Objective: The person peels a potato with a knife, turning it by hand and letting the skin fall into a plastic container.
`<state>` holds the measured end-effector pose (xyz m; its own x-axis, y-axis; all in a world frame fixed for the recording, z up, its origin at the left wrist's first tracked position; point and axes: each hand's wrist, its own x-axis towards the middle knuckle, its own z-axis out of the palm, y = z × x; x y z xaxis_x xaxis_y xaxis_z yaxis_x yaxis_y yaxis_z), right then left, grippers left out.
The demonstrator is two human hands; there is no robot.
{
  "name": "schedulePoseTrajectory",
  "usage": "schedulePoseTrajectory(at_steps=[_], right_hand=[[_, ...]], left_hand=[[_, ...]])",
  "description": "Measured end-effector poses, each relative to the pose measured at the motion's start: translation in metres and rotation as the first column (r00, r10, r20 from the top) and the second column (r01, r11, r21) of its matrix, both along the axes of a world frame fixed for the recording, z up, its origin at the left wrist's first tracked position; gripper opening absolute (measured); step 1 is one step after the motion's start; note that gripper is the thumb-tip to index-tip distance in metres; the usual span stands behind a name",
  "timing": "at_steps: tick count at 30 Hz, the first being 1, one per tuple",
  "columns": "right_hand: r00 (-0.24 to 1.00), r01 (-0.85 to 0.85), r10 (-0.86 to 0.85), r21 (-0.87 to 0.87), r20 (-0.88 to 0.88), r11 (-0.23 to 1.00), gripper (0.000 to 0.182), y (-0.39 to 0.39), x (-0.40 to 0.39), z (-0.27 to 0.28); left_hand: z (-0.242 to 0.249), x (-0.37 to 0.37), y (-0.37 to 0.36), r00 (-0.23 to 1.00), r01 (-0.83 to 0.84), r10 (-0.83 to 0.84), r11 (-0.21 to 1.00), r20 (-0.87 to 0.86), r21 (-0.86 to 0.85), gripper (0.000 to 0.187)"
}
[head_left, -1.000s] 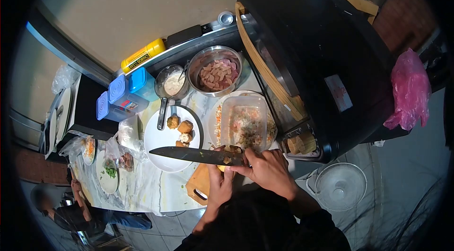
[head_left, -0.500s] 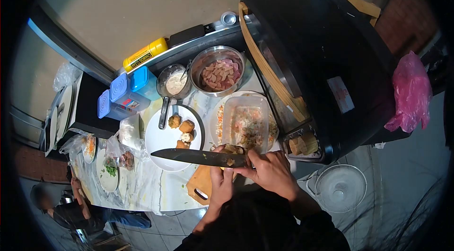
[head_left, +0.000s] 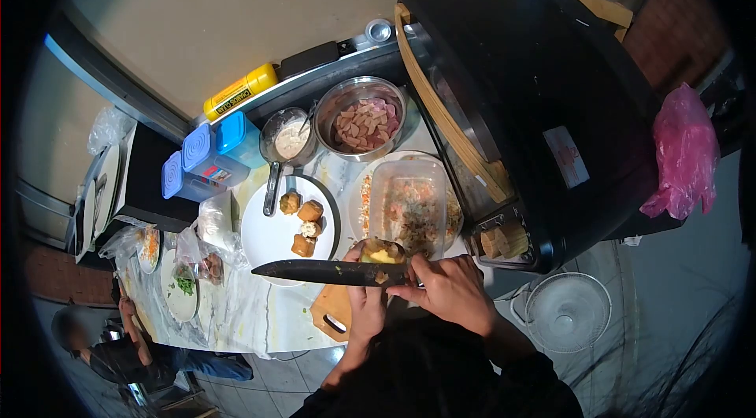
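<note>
My right hand (head_left: 455,292) grips a large dark-bladed knife (head_left: 315,271), its blade stretched leftward across my left hand and over the lower rim of the white plate (head_left: 258,231). Bits of food cling to the blade. Behind the blade, my left hand (head_left: 367,311) holds a small rounded food piece (head_left: 383,253) with a yellow inside and a darker outer edge; the blade hides part of the fingers. Several browned, filled pieces (head_left: 312,210) lie on the plate. Just beyond my hands, a clear plastic container (head_left: 381,182) holds remains of a chopped mixture. Below the blade is a wooden cutting board (head_left: 324,311).
A steel bowl (head_left: 324,123) of sliced meat and a small pot (head_left: 273,152) of white paste stand behind. Blue-lidded containers (head_left: 198,146) are at left, a large black appliance (head_left: 543,87) at right. A person (head_left: 118,355) sits at lower left beside the table.
The food piece in my left hand has turned, showing more of its yellow inside. The knife has dropped slightly toward me, uncovering more of the lowest browned piece on the plate.
</note>
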<state>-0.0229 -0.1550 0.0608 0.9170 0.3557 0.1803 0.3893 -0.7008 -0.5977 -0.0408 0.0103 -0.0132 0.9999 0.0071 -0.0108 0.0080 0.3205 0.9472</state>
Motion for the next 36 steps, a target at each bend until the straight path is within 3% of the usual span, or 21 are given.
schedulePoseTrajectory(at_steps=[2,4,8,11,16,20,29,31,35,36], right_hand=[[1.0,-0.004,0.004,0.001,-0.004,1.0,0.05,0.001,0.0,-0.001],[0.991,0.044,-0.035,0.067,-0.125,0.997,0.049,0.004,-0.003,-0.003],[0.994,0.045,-0.039,0.056,-0.099,0.997,0.049,0.007,-0.005,-0.005],[0.996,0.061,-0.061,0.006,-0.061,0.998,0.051,0.007,-0.006,-0.001],[0.99,0.103,-0.103,-0.002,-0.098,0.995,0.056,0.009,-0.006,0.002],[0.991,0.097,-0.099,-0.027,-0.093,0.995,0.056,0.009,-0.005,0.005],[0.992,0.091,-0.095,-0.049,-0.083,0.995,0.057,0.009,-0.003,0.004],[0.993,0.083,-0.088,-0.068,-0.075,0.994,0.057,0.008,-0.002,0.004],[0.994,0.074,-0.075,-0.015,-0.083,0.997,0.056,0.009,-0.001,0.004],[0.994,0.072,-0.074,-0.031,-0.085,0.997,0.056,0.009,-0.001,0.004]], left_hand=[[0.007,0.0,-0.003,1.0,-0.022,0.022,0.999,-0.01,-0.039,0.053],[0.023,0.003,-0.007,0.999,-0.007,0.001,0.992,-0.048,-0.124,0.058],[0.026,0.005,-0.006,0.998,-0.014,0.006,0.993,-0.07,-0.116,0.058],[0.019,0.004,-0.004,0.994,0.076,-0.089,0.973,-0.055,-0.216,0.056],[0.006,0.003,-0.005,1.0,0.022,-0.021,0.997,0.018,-0.073,0.056],[0.007,0.002,-0.004,0.995,0.084,-0.077,0.99,0.062,-0.109,0.058],[0.013,0.0,-0.008,0.997,0.03,-0.033,0.999,0.072,0.037,0.06],[0.017,-0.001,-0.008,0.994,0.03,-0.046,0.988,0.103,0.152,0.061],[0.017,0.0,-0.009,0.992,0.01,-0.024,0.994,0.125,0.106,0.06],[0.013,0.002,-0.008,0.988,-0.025,-0.001,0.986,0.154,0.166,0.059]])
